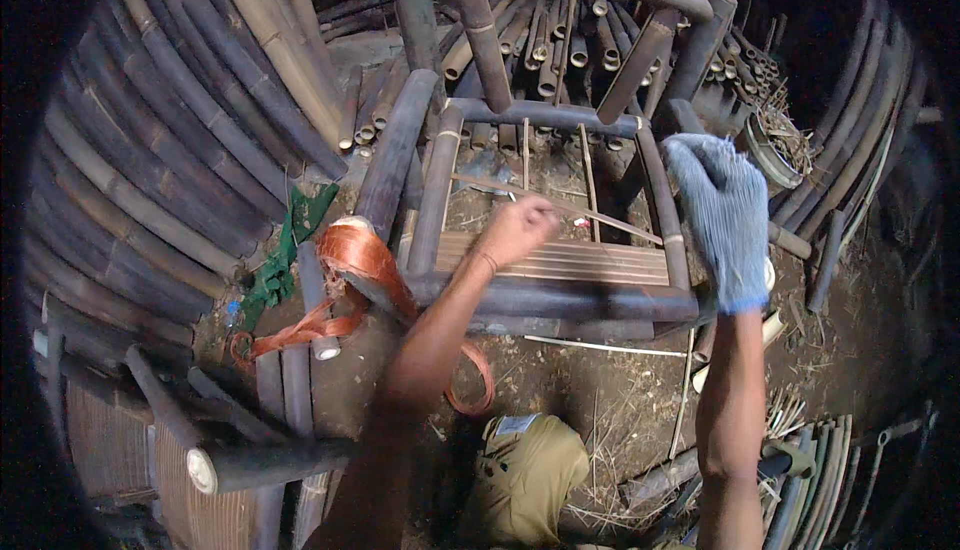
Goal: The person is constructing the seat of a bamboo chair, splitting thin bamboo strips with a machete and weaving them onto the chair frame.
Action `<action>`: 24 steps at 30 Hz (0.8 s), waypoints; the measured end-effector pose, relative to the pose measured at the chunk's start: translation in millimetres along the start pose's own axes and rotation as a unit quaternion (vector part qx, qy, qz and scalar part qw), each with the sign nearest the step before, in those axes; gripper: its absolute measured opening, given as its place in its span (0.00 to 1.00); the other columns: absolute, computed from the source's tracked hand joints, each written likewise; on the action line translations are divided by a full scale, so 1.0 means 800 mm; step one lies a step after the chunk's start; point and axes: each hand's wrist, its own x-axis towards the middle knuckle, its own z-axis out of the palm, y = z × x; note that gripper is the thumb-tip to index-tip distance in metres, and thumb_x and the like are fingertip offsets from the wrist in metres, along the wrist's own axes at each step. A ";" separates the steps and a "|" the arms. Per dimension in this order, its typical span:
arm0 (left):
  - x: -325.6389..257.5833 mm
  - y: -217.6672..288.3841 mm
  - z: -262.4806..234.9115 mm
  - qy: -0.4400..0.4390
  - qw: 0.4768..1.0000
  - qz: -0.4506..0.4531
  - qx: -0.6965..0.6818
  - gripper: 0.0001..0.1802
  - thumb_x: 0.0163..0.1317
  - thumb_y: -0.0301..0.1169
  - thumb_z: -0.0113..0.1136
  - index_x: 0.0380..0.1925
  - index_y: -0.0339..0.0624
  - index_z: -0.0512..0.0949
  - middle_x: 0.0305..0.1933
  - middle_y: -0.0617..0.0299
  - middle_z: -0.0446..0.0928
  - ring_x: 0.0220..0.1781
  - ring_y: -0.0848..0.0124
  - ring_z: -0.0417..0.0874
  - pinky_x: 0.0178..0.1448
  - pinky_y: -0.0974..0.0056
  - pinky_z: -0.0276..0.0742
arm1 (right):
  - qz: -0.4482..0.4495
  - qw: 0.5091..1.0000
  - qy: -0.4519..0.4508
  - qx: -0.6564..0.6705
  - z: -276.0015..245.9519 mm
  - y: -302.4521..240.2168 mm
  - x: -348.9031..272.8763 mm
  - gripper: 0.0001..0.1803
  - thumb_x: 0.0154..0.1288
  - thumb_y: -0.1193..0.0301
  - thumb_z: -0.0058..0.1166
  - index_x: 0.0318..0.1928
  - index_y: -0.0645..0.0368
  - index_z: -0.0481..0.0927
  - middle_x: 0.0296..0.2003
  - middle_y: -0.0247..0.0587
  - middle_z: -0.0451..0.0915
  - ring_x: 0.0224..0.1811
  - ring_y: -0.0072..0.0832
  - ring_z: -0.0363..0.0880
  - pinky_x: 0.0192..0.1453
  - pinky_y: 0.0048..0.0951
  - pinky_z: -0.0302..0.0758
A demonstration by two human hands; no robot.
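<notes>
A dark bamboo chair frame stands before me, its curved top rail at the far side. Light bamboo slats lie side by side across the near part of the seat. A loose slat slants over the gap beyond them. My left hand, bare, is over the seat with its fingers curled together by this slat; a small pale tip shows beside them. What they pinch is unclear. My right hand, in a grey-blue knitted glove, is closed beside the right seat rail; its grip is hidden.
Orange plastic ribbon hangs over a bamboo post at the left and trails down. Bamboo poles line the left side, and cut bamboo is stacked behind the chair. A bucket of scraps stands at right.
</notes>
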 end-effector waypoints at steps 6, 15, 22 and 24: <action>0.055 -0.088 0.003 0.000 0.913 -0.105 0.395 0.16 0.57 0.32 0.52 0.36 0.36 0.85 0.42 0.38 0.82 0.48 0.45 0.84 0.54 0.45 0.79 | -0.031 0.903 -0.208 -0.375 0.205 0.203 -0.034 0.11 0.63 0.66 0.52 0.34 0.53 0.88 0.31 0.54 0.85 0.36 0.46 0.86 0.40 0.47 0.80; 0.068 -0.113 -0.027 -0.117 0.977 -0.054 0.170 0.15 0.55 0.38 0.57 0.33 0.41 0.87 0.40 0.47 0.84 0.46 0.51 0.85 0.54 0.52 0.80 | -0.319 0.801 -0.480 -0.163 0.353 0.278 -0.013 0.12 0.59 0.65 0.52 0.32 0.55 0.88 0.35 0.52 0.85 0.34 0.47 0.85 0.39 0.45 0.80; 0.083 -0.130 -0.033 -0.164 0.944 -0.048 0.281 0.13 0.56 0.40 0.62 0.32 0.44 0.88 0.38 0.57 0.86 0.40 0.65 0.85 0.51 0.59 0.78 | -0.081 0.894 -0.418 -0.137 0.312 0.213 -0.023 0.14 0.60 0.63 0.52 0.36 0.58 0.84 0.34 0.57 0.83 0.41 0.51 0.83 0.49 0.45 0.79; 0.075 -0.097 -0.045 -0.114 0.985 -0.083 0.101 0.12 0.55 0.38 0.65 0.31 0.42 0.87 0.36 0.59 0.86 0.41 0.68 0.84 0.51 0.63 0.76 | 0.015 0.957 -0.258 -0.132 0.274 0.187 -0.049 0.18 0.59 0.60 0.54 0.43 0.60 0.81 0.40 0.61 0.81 0.44 0.54 0.81 0.50 0.49 0.78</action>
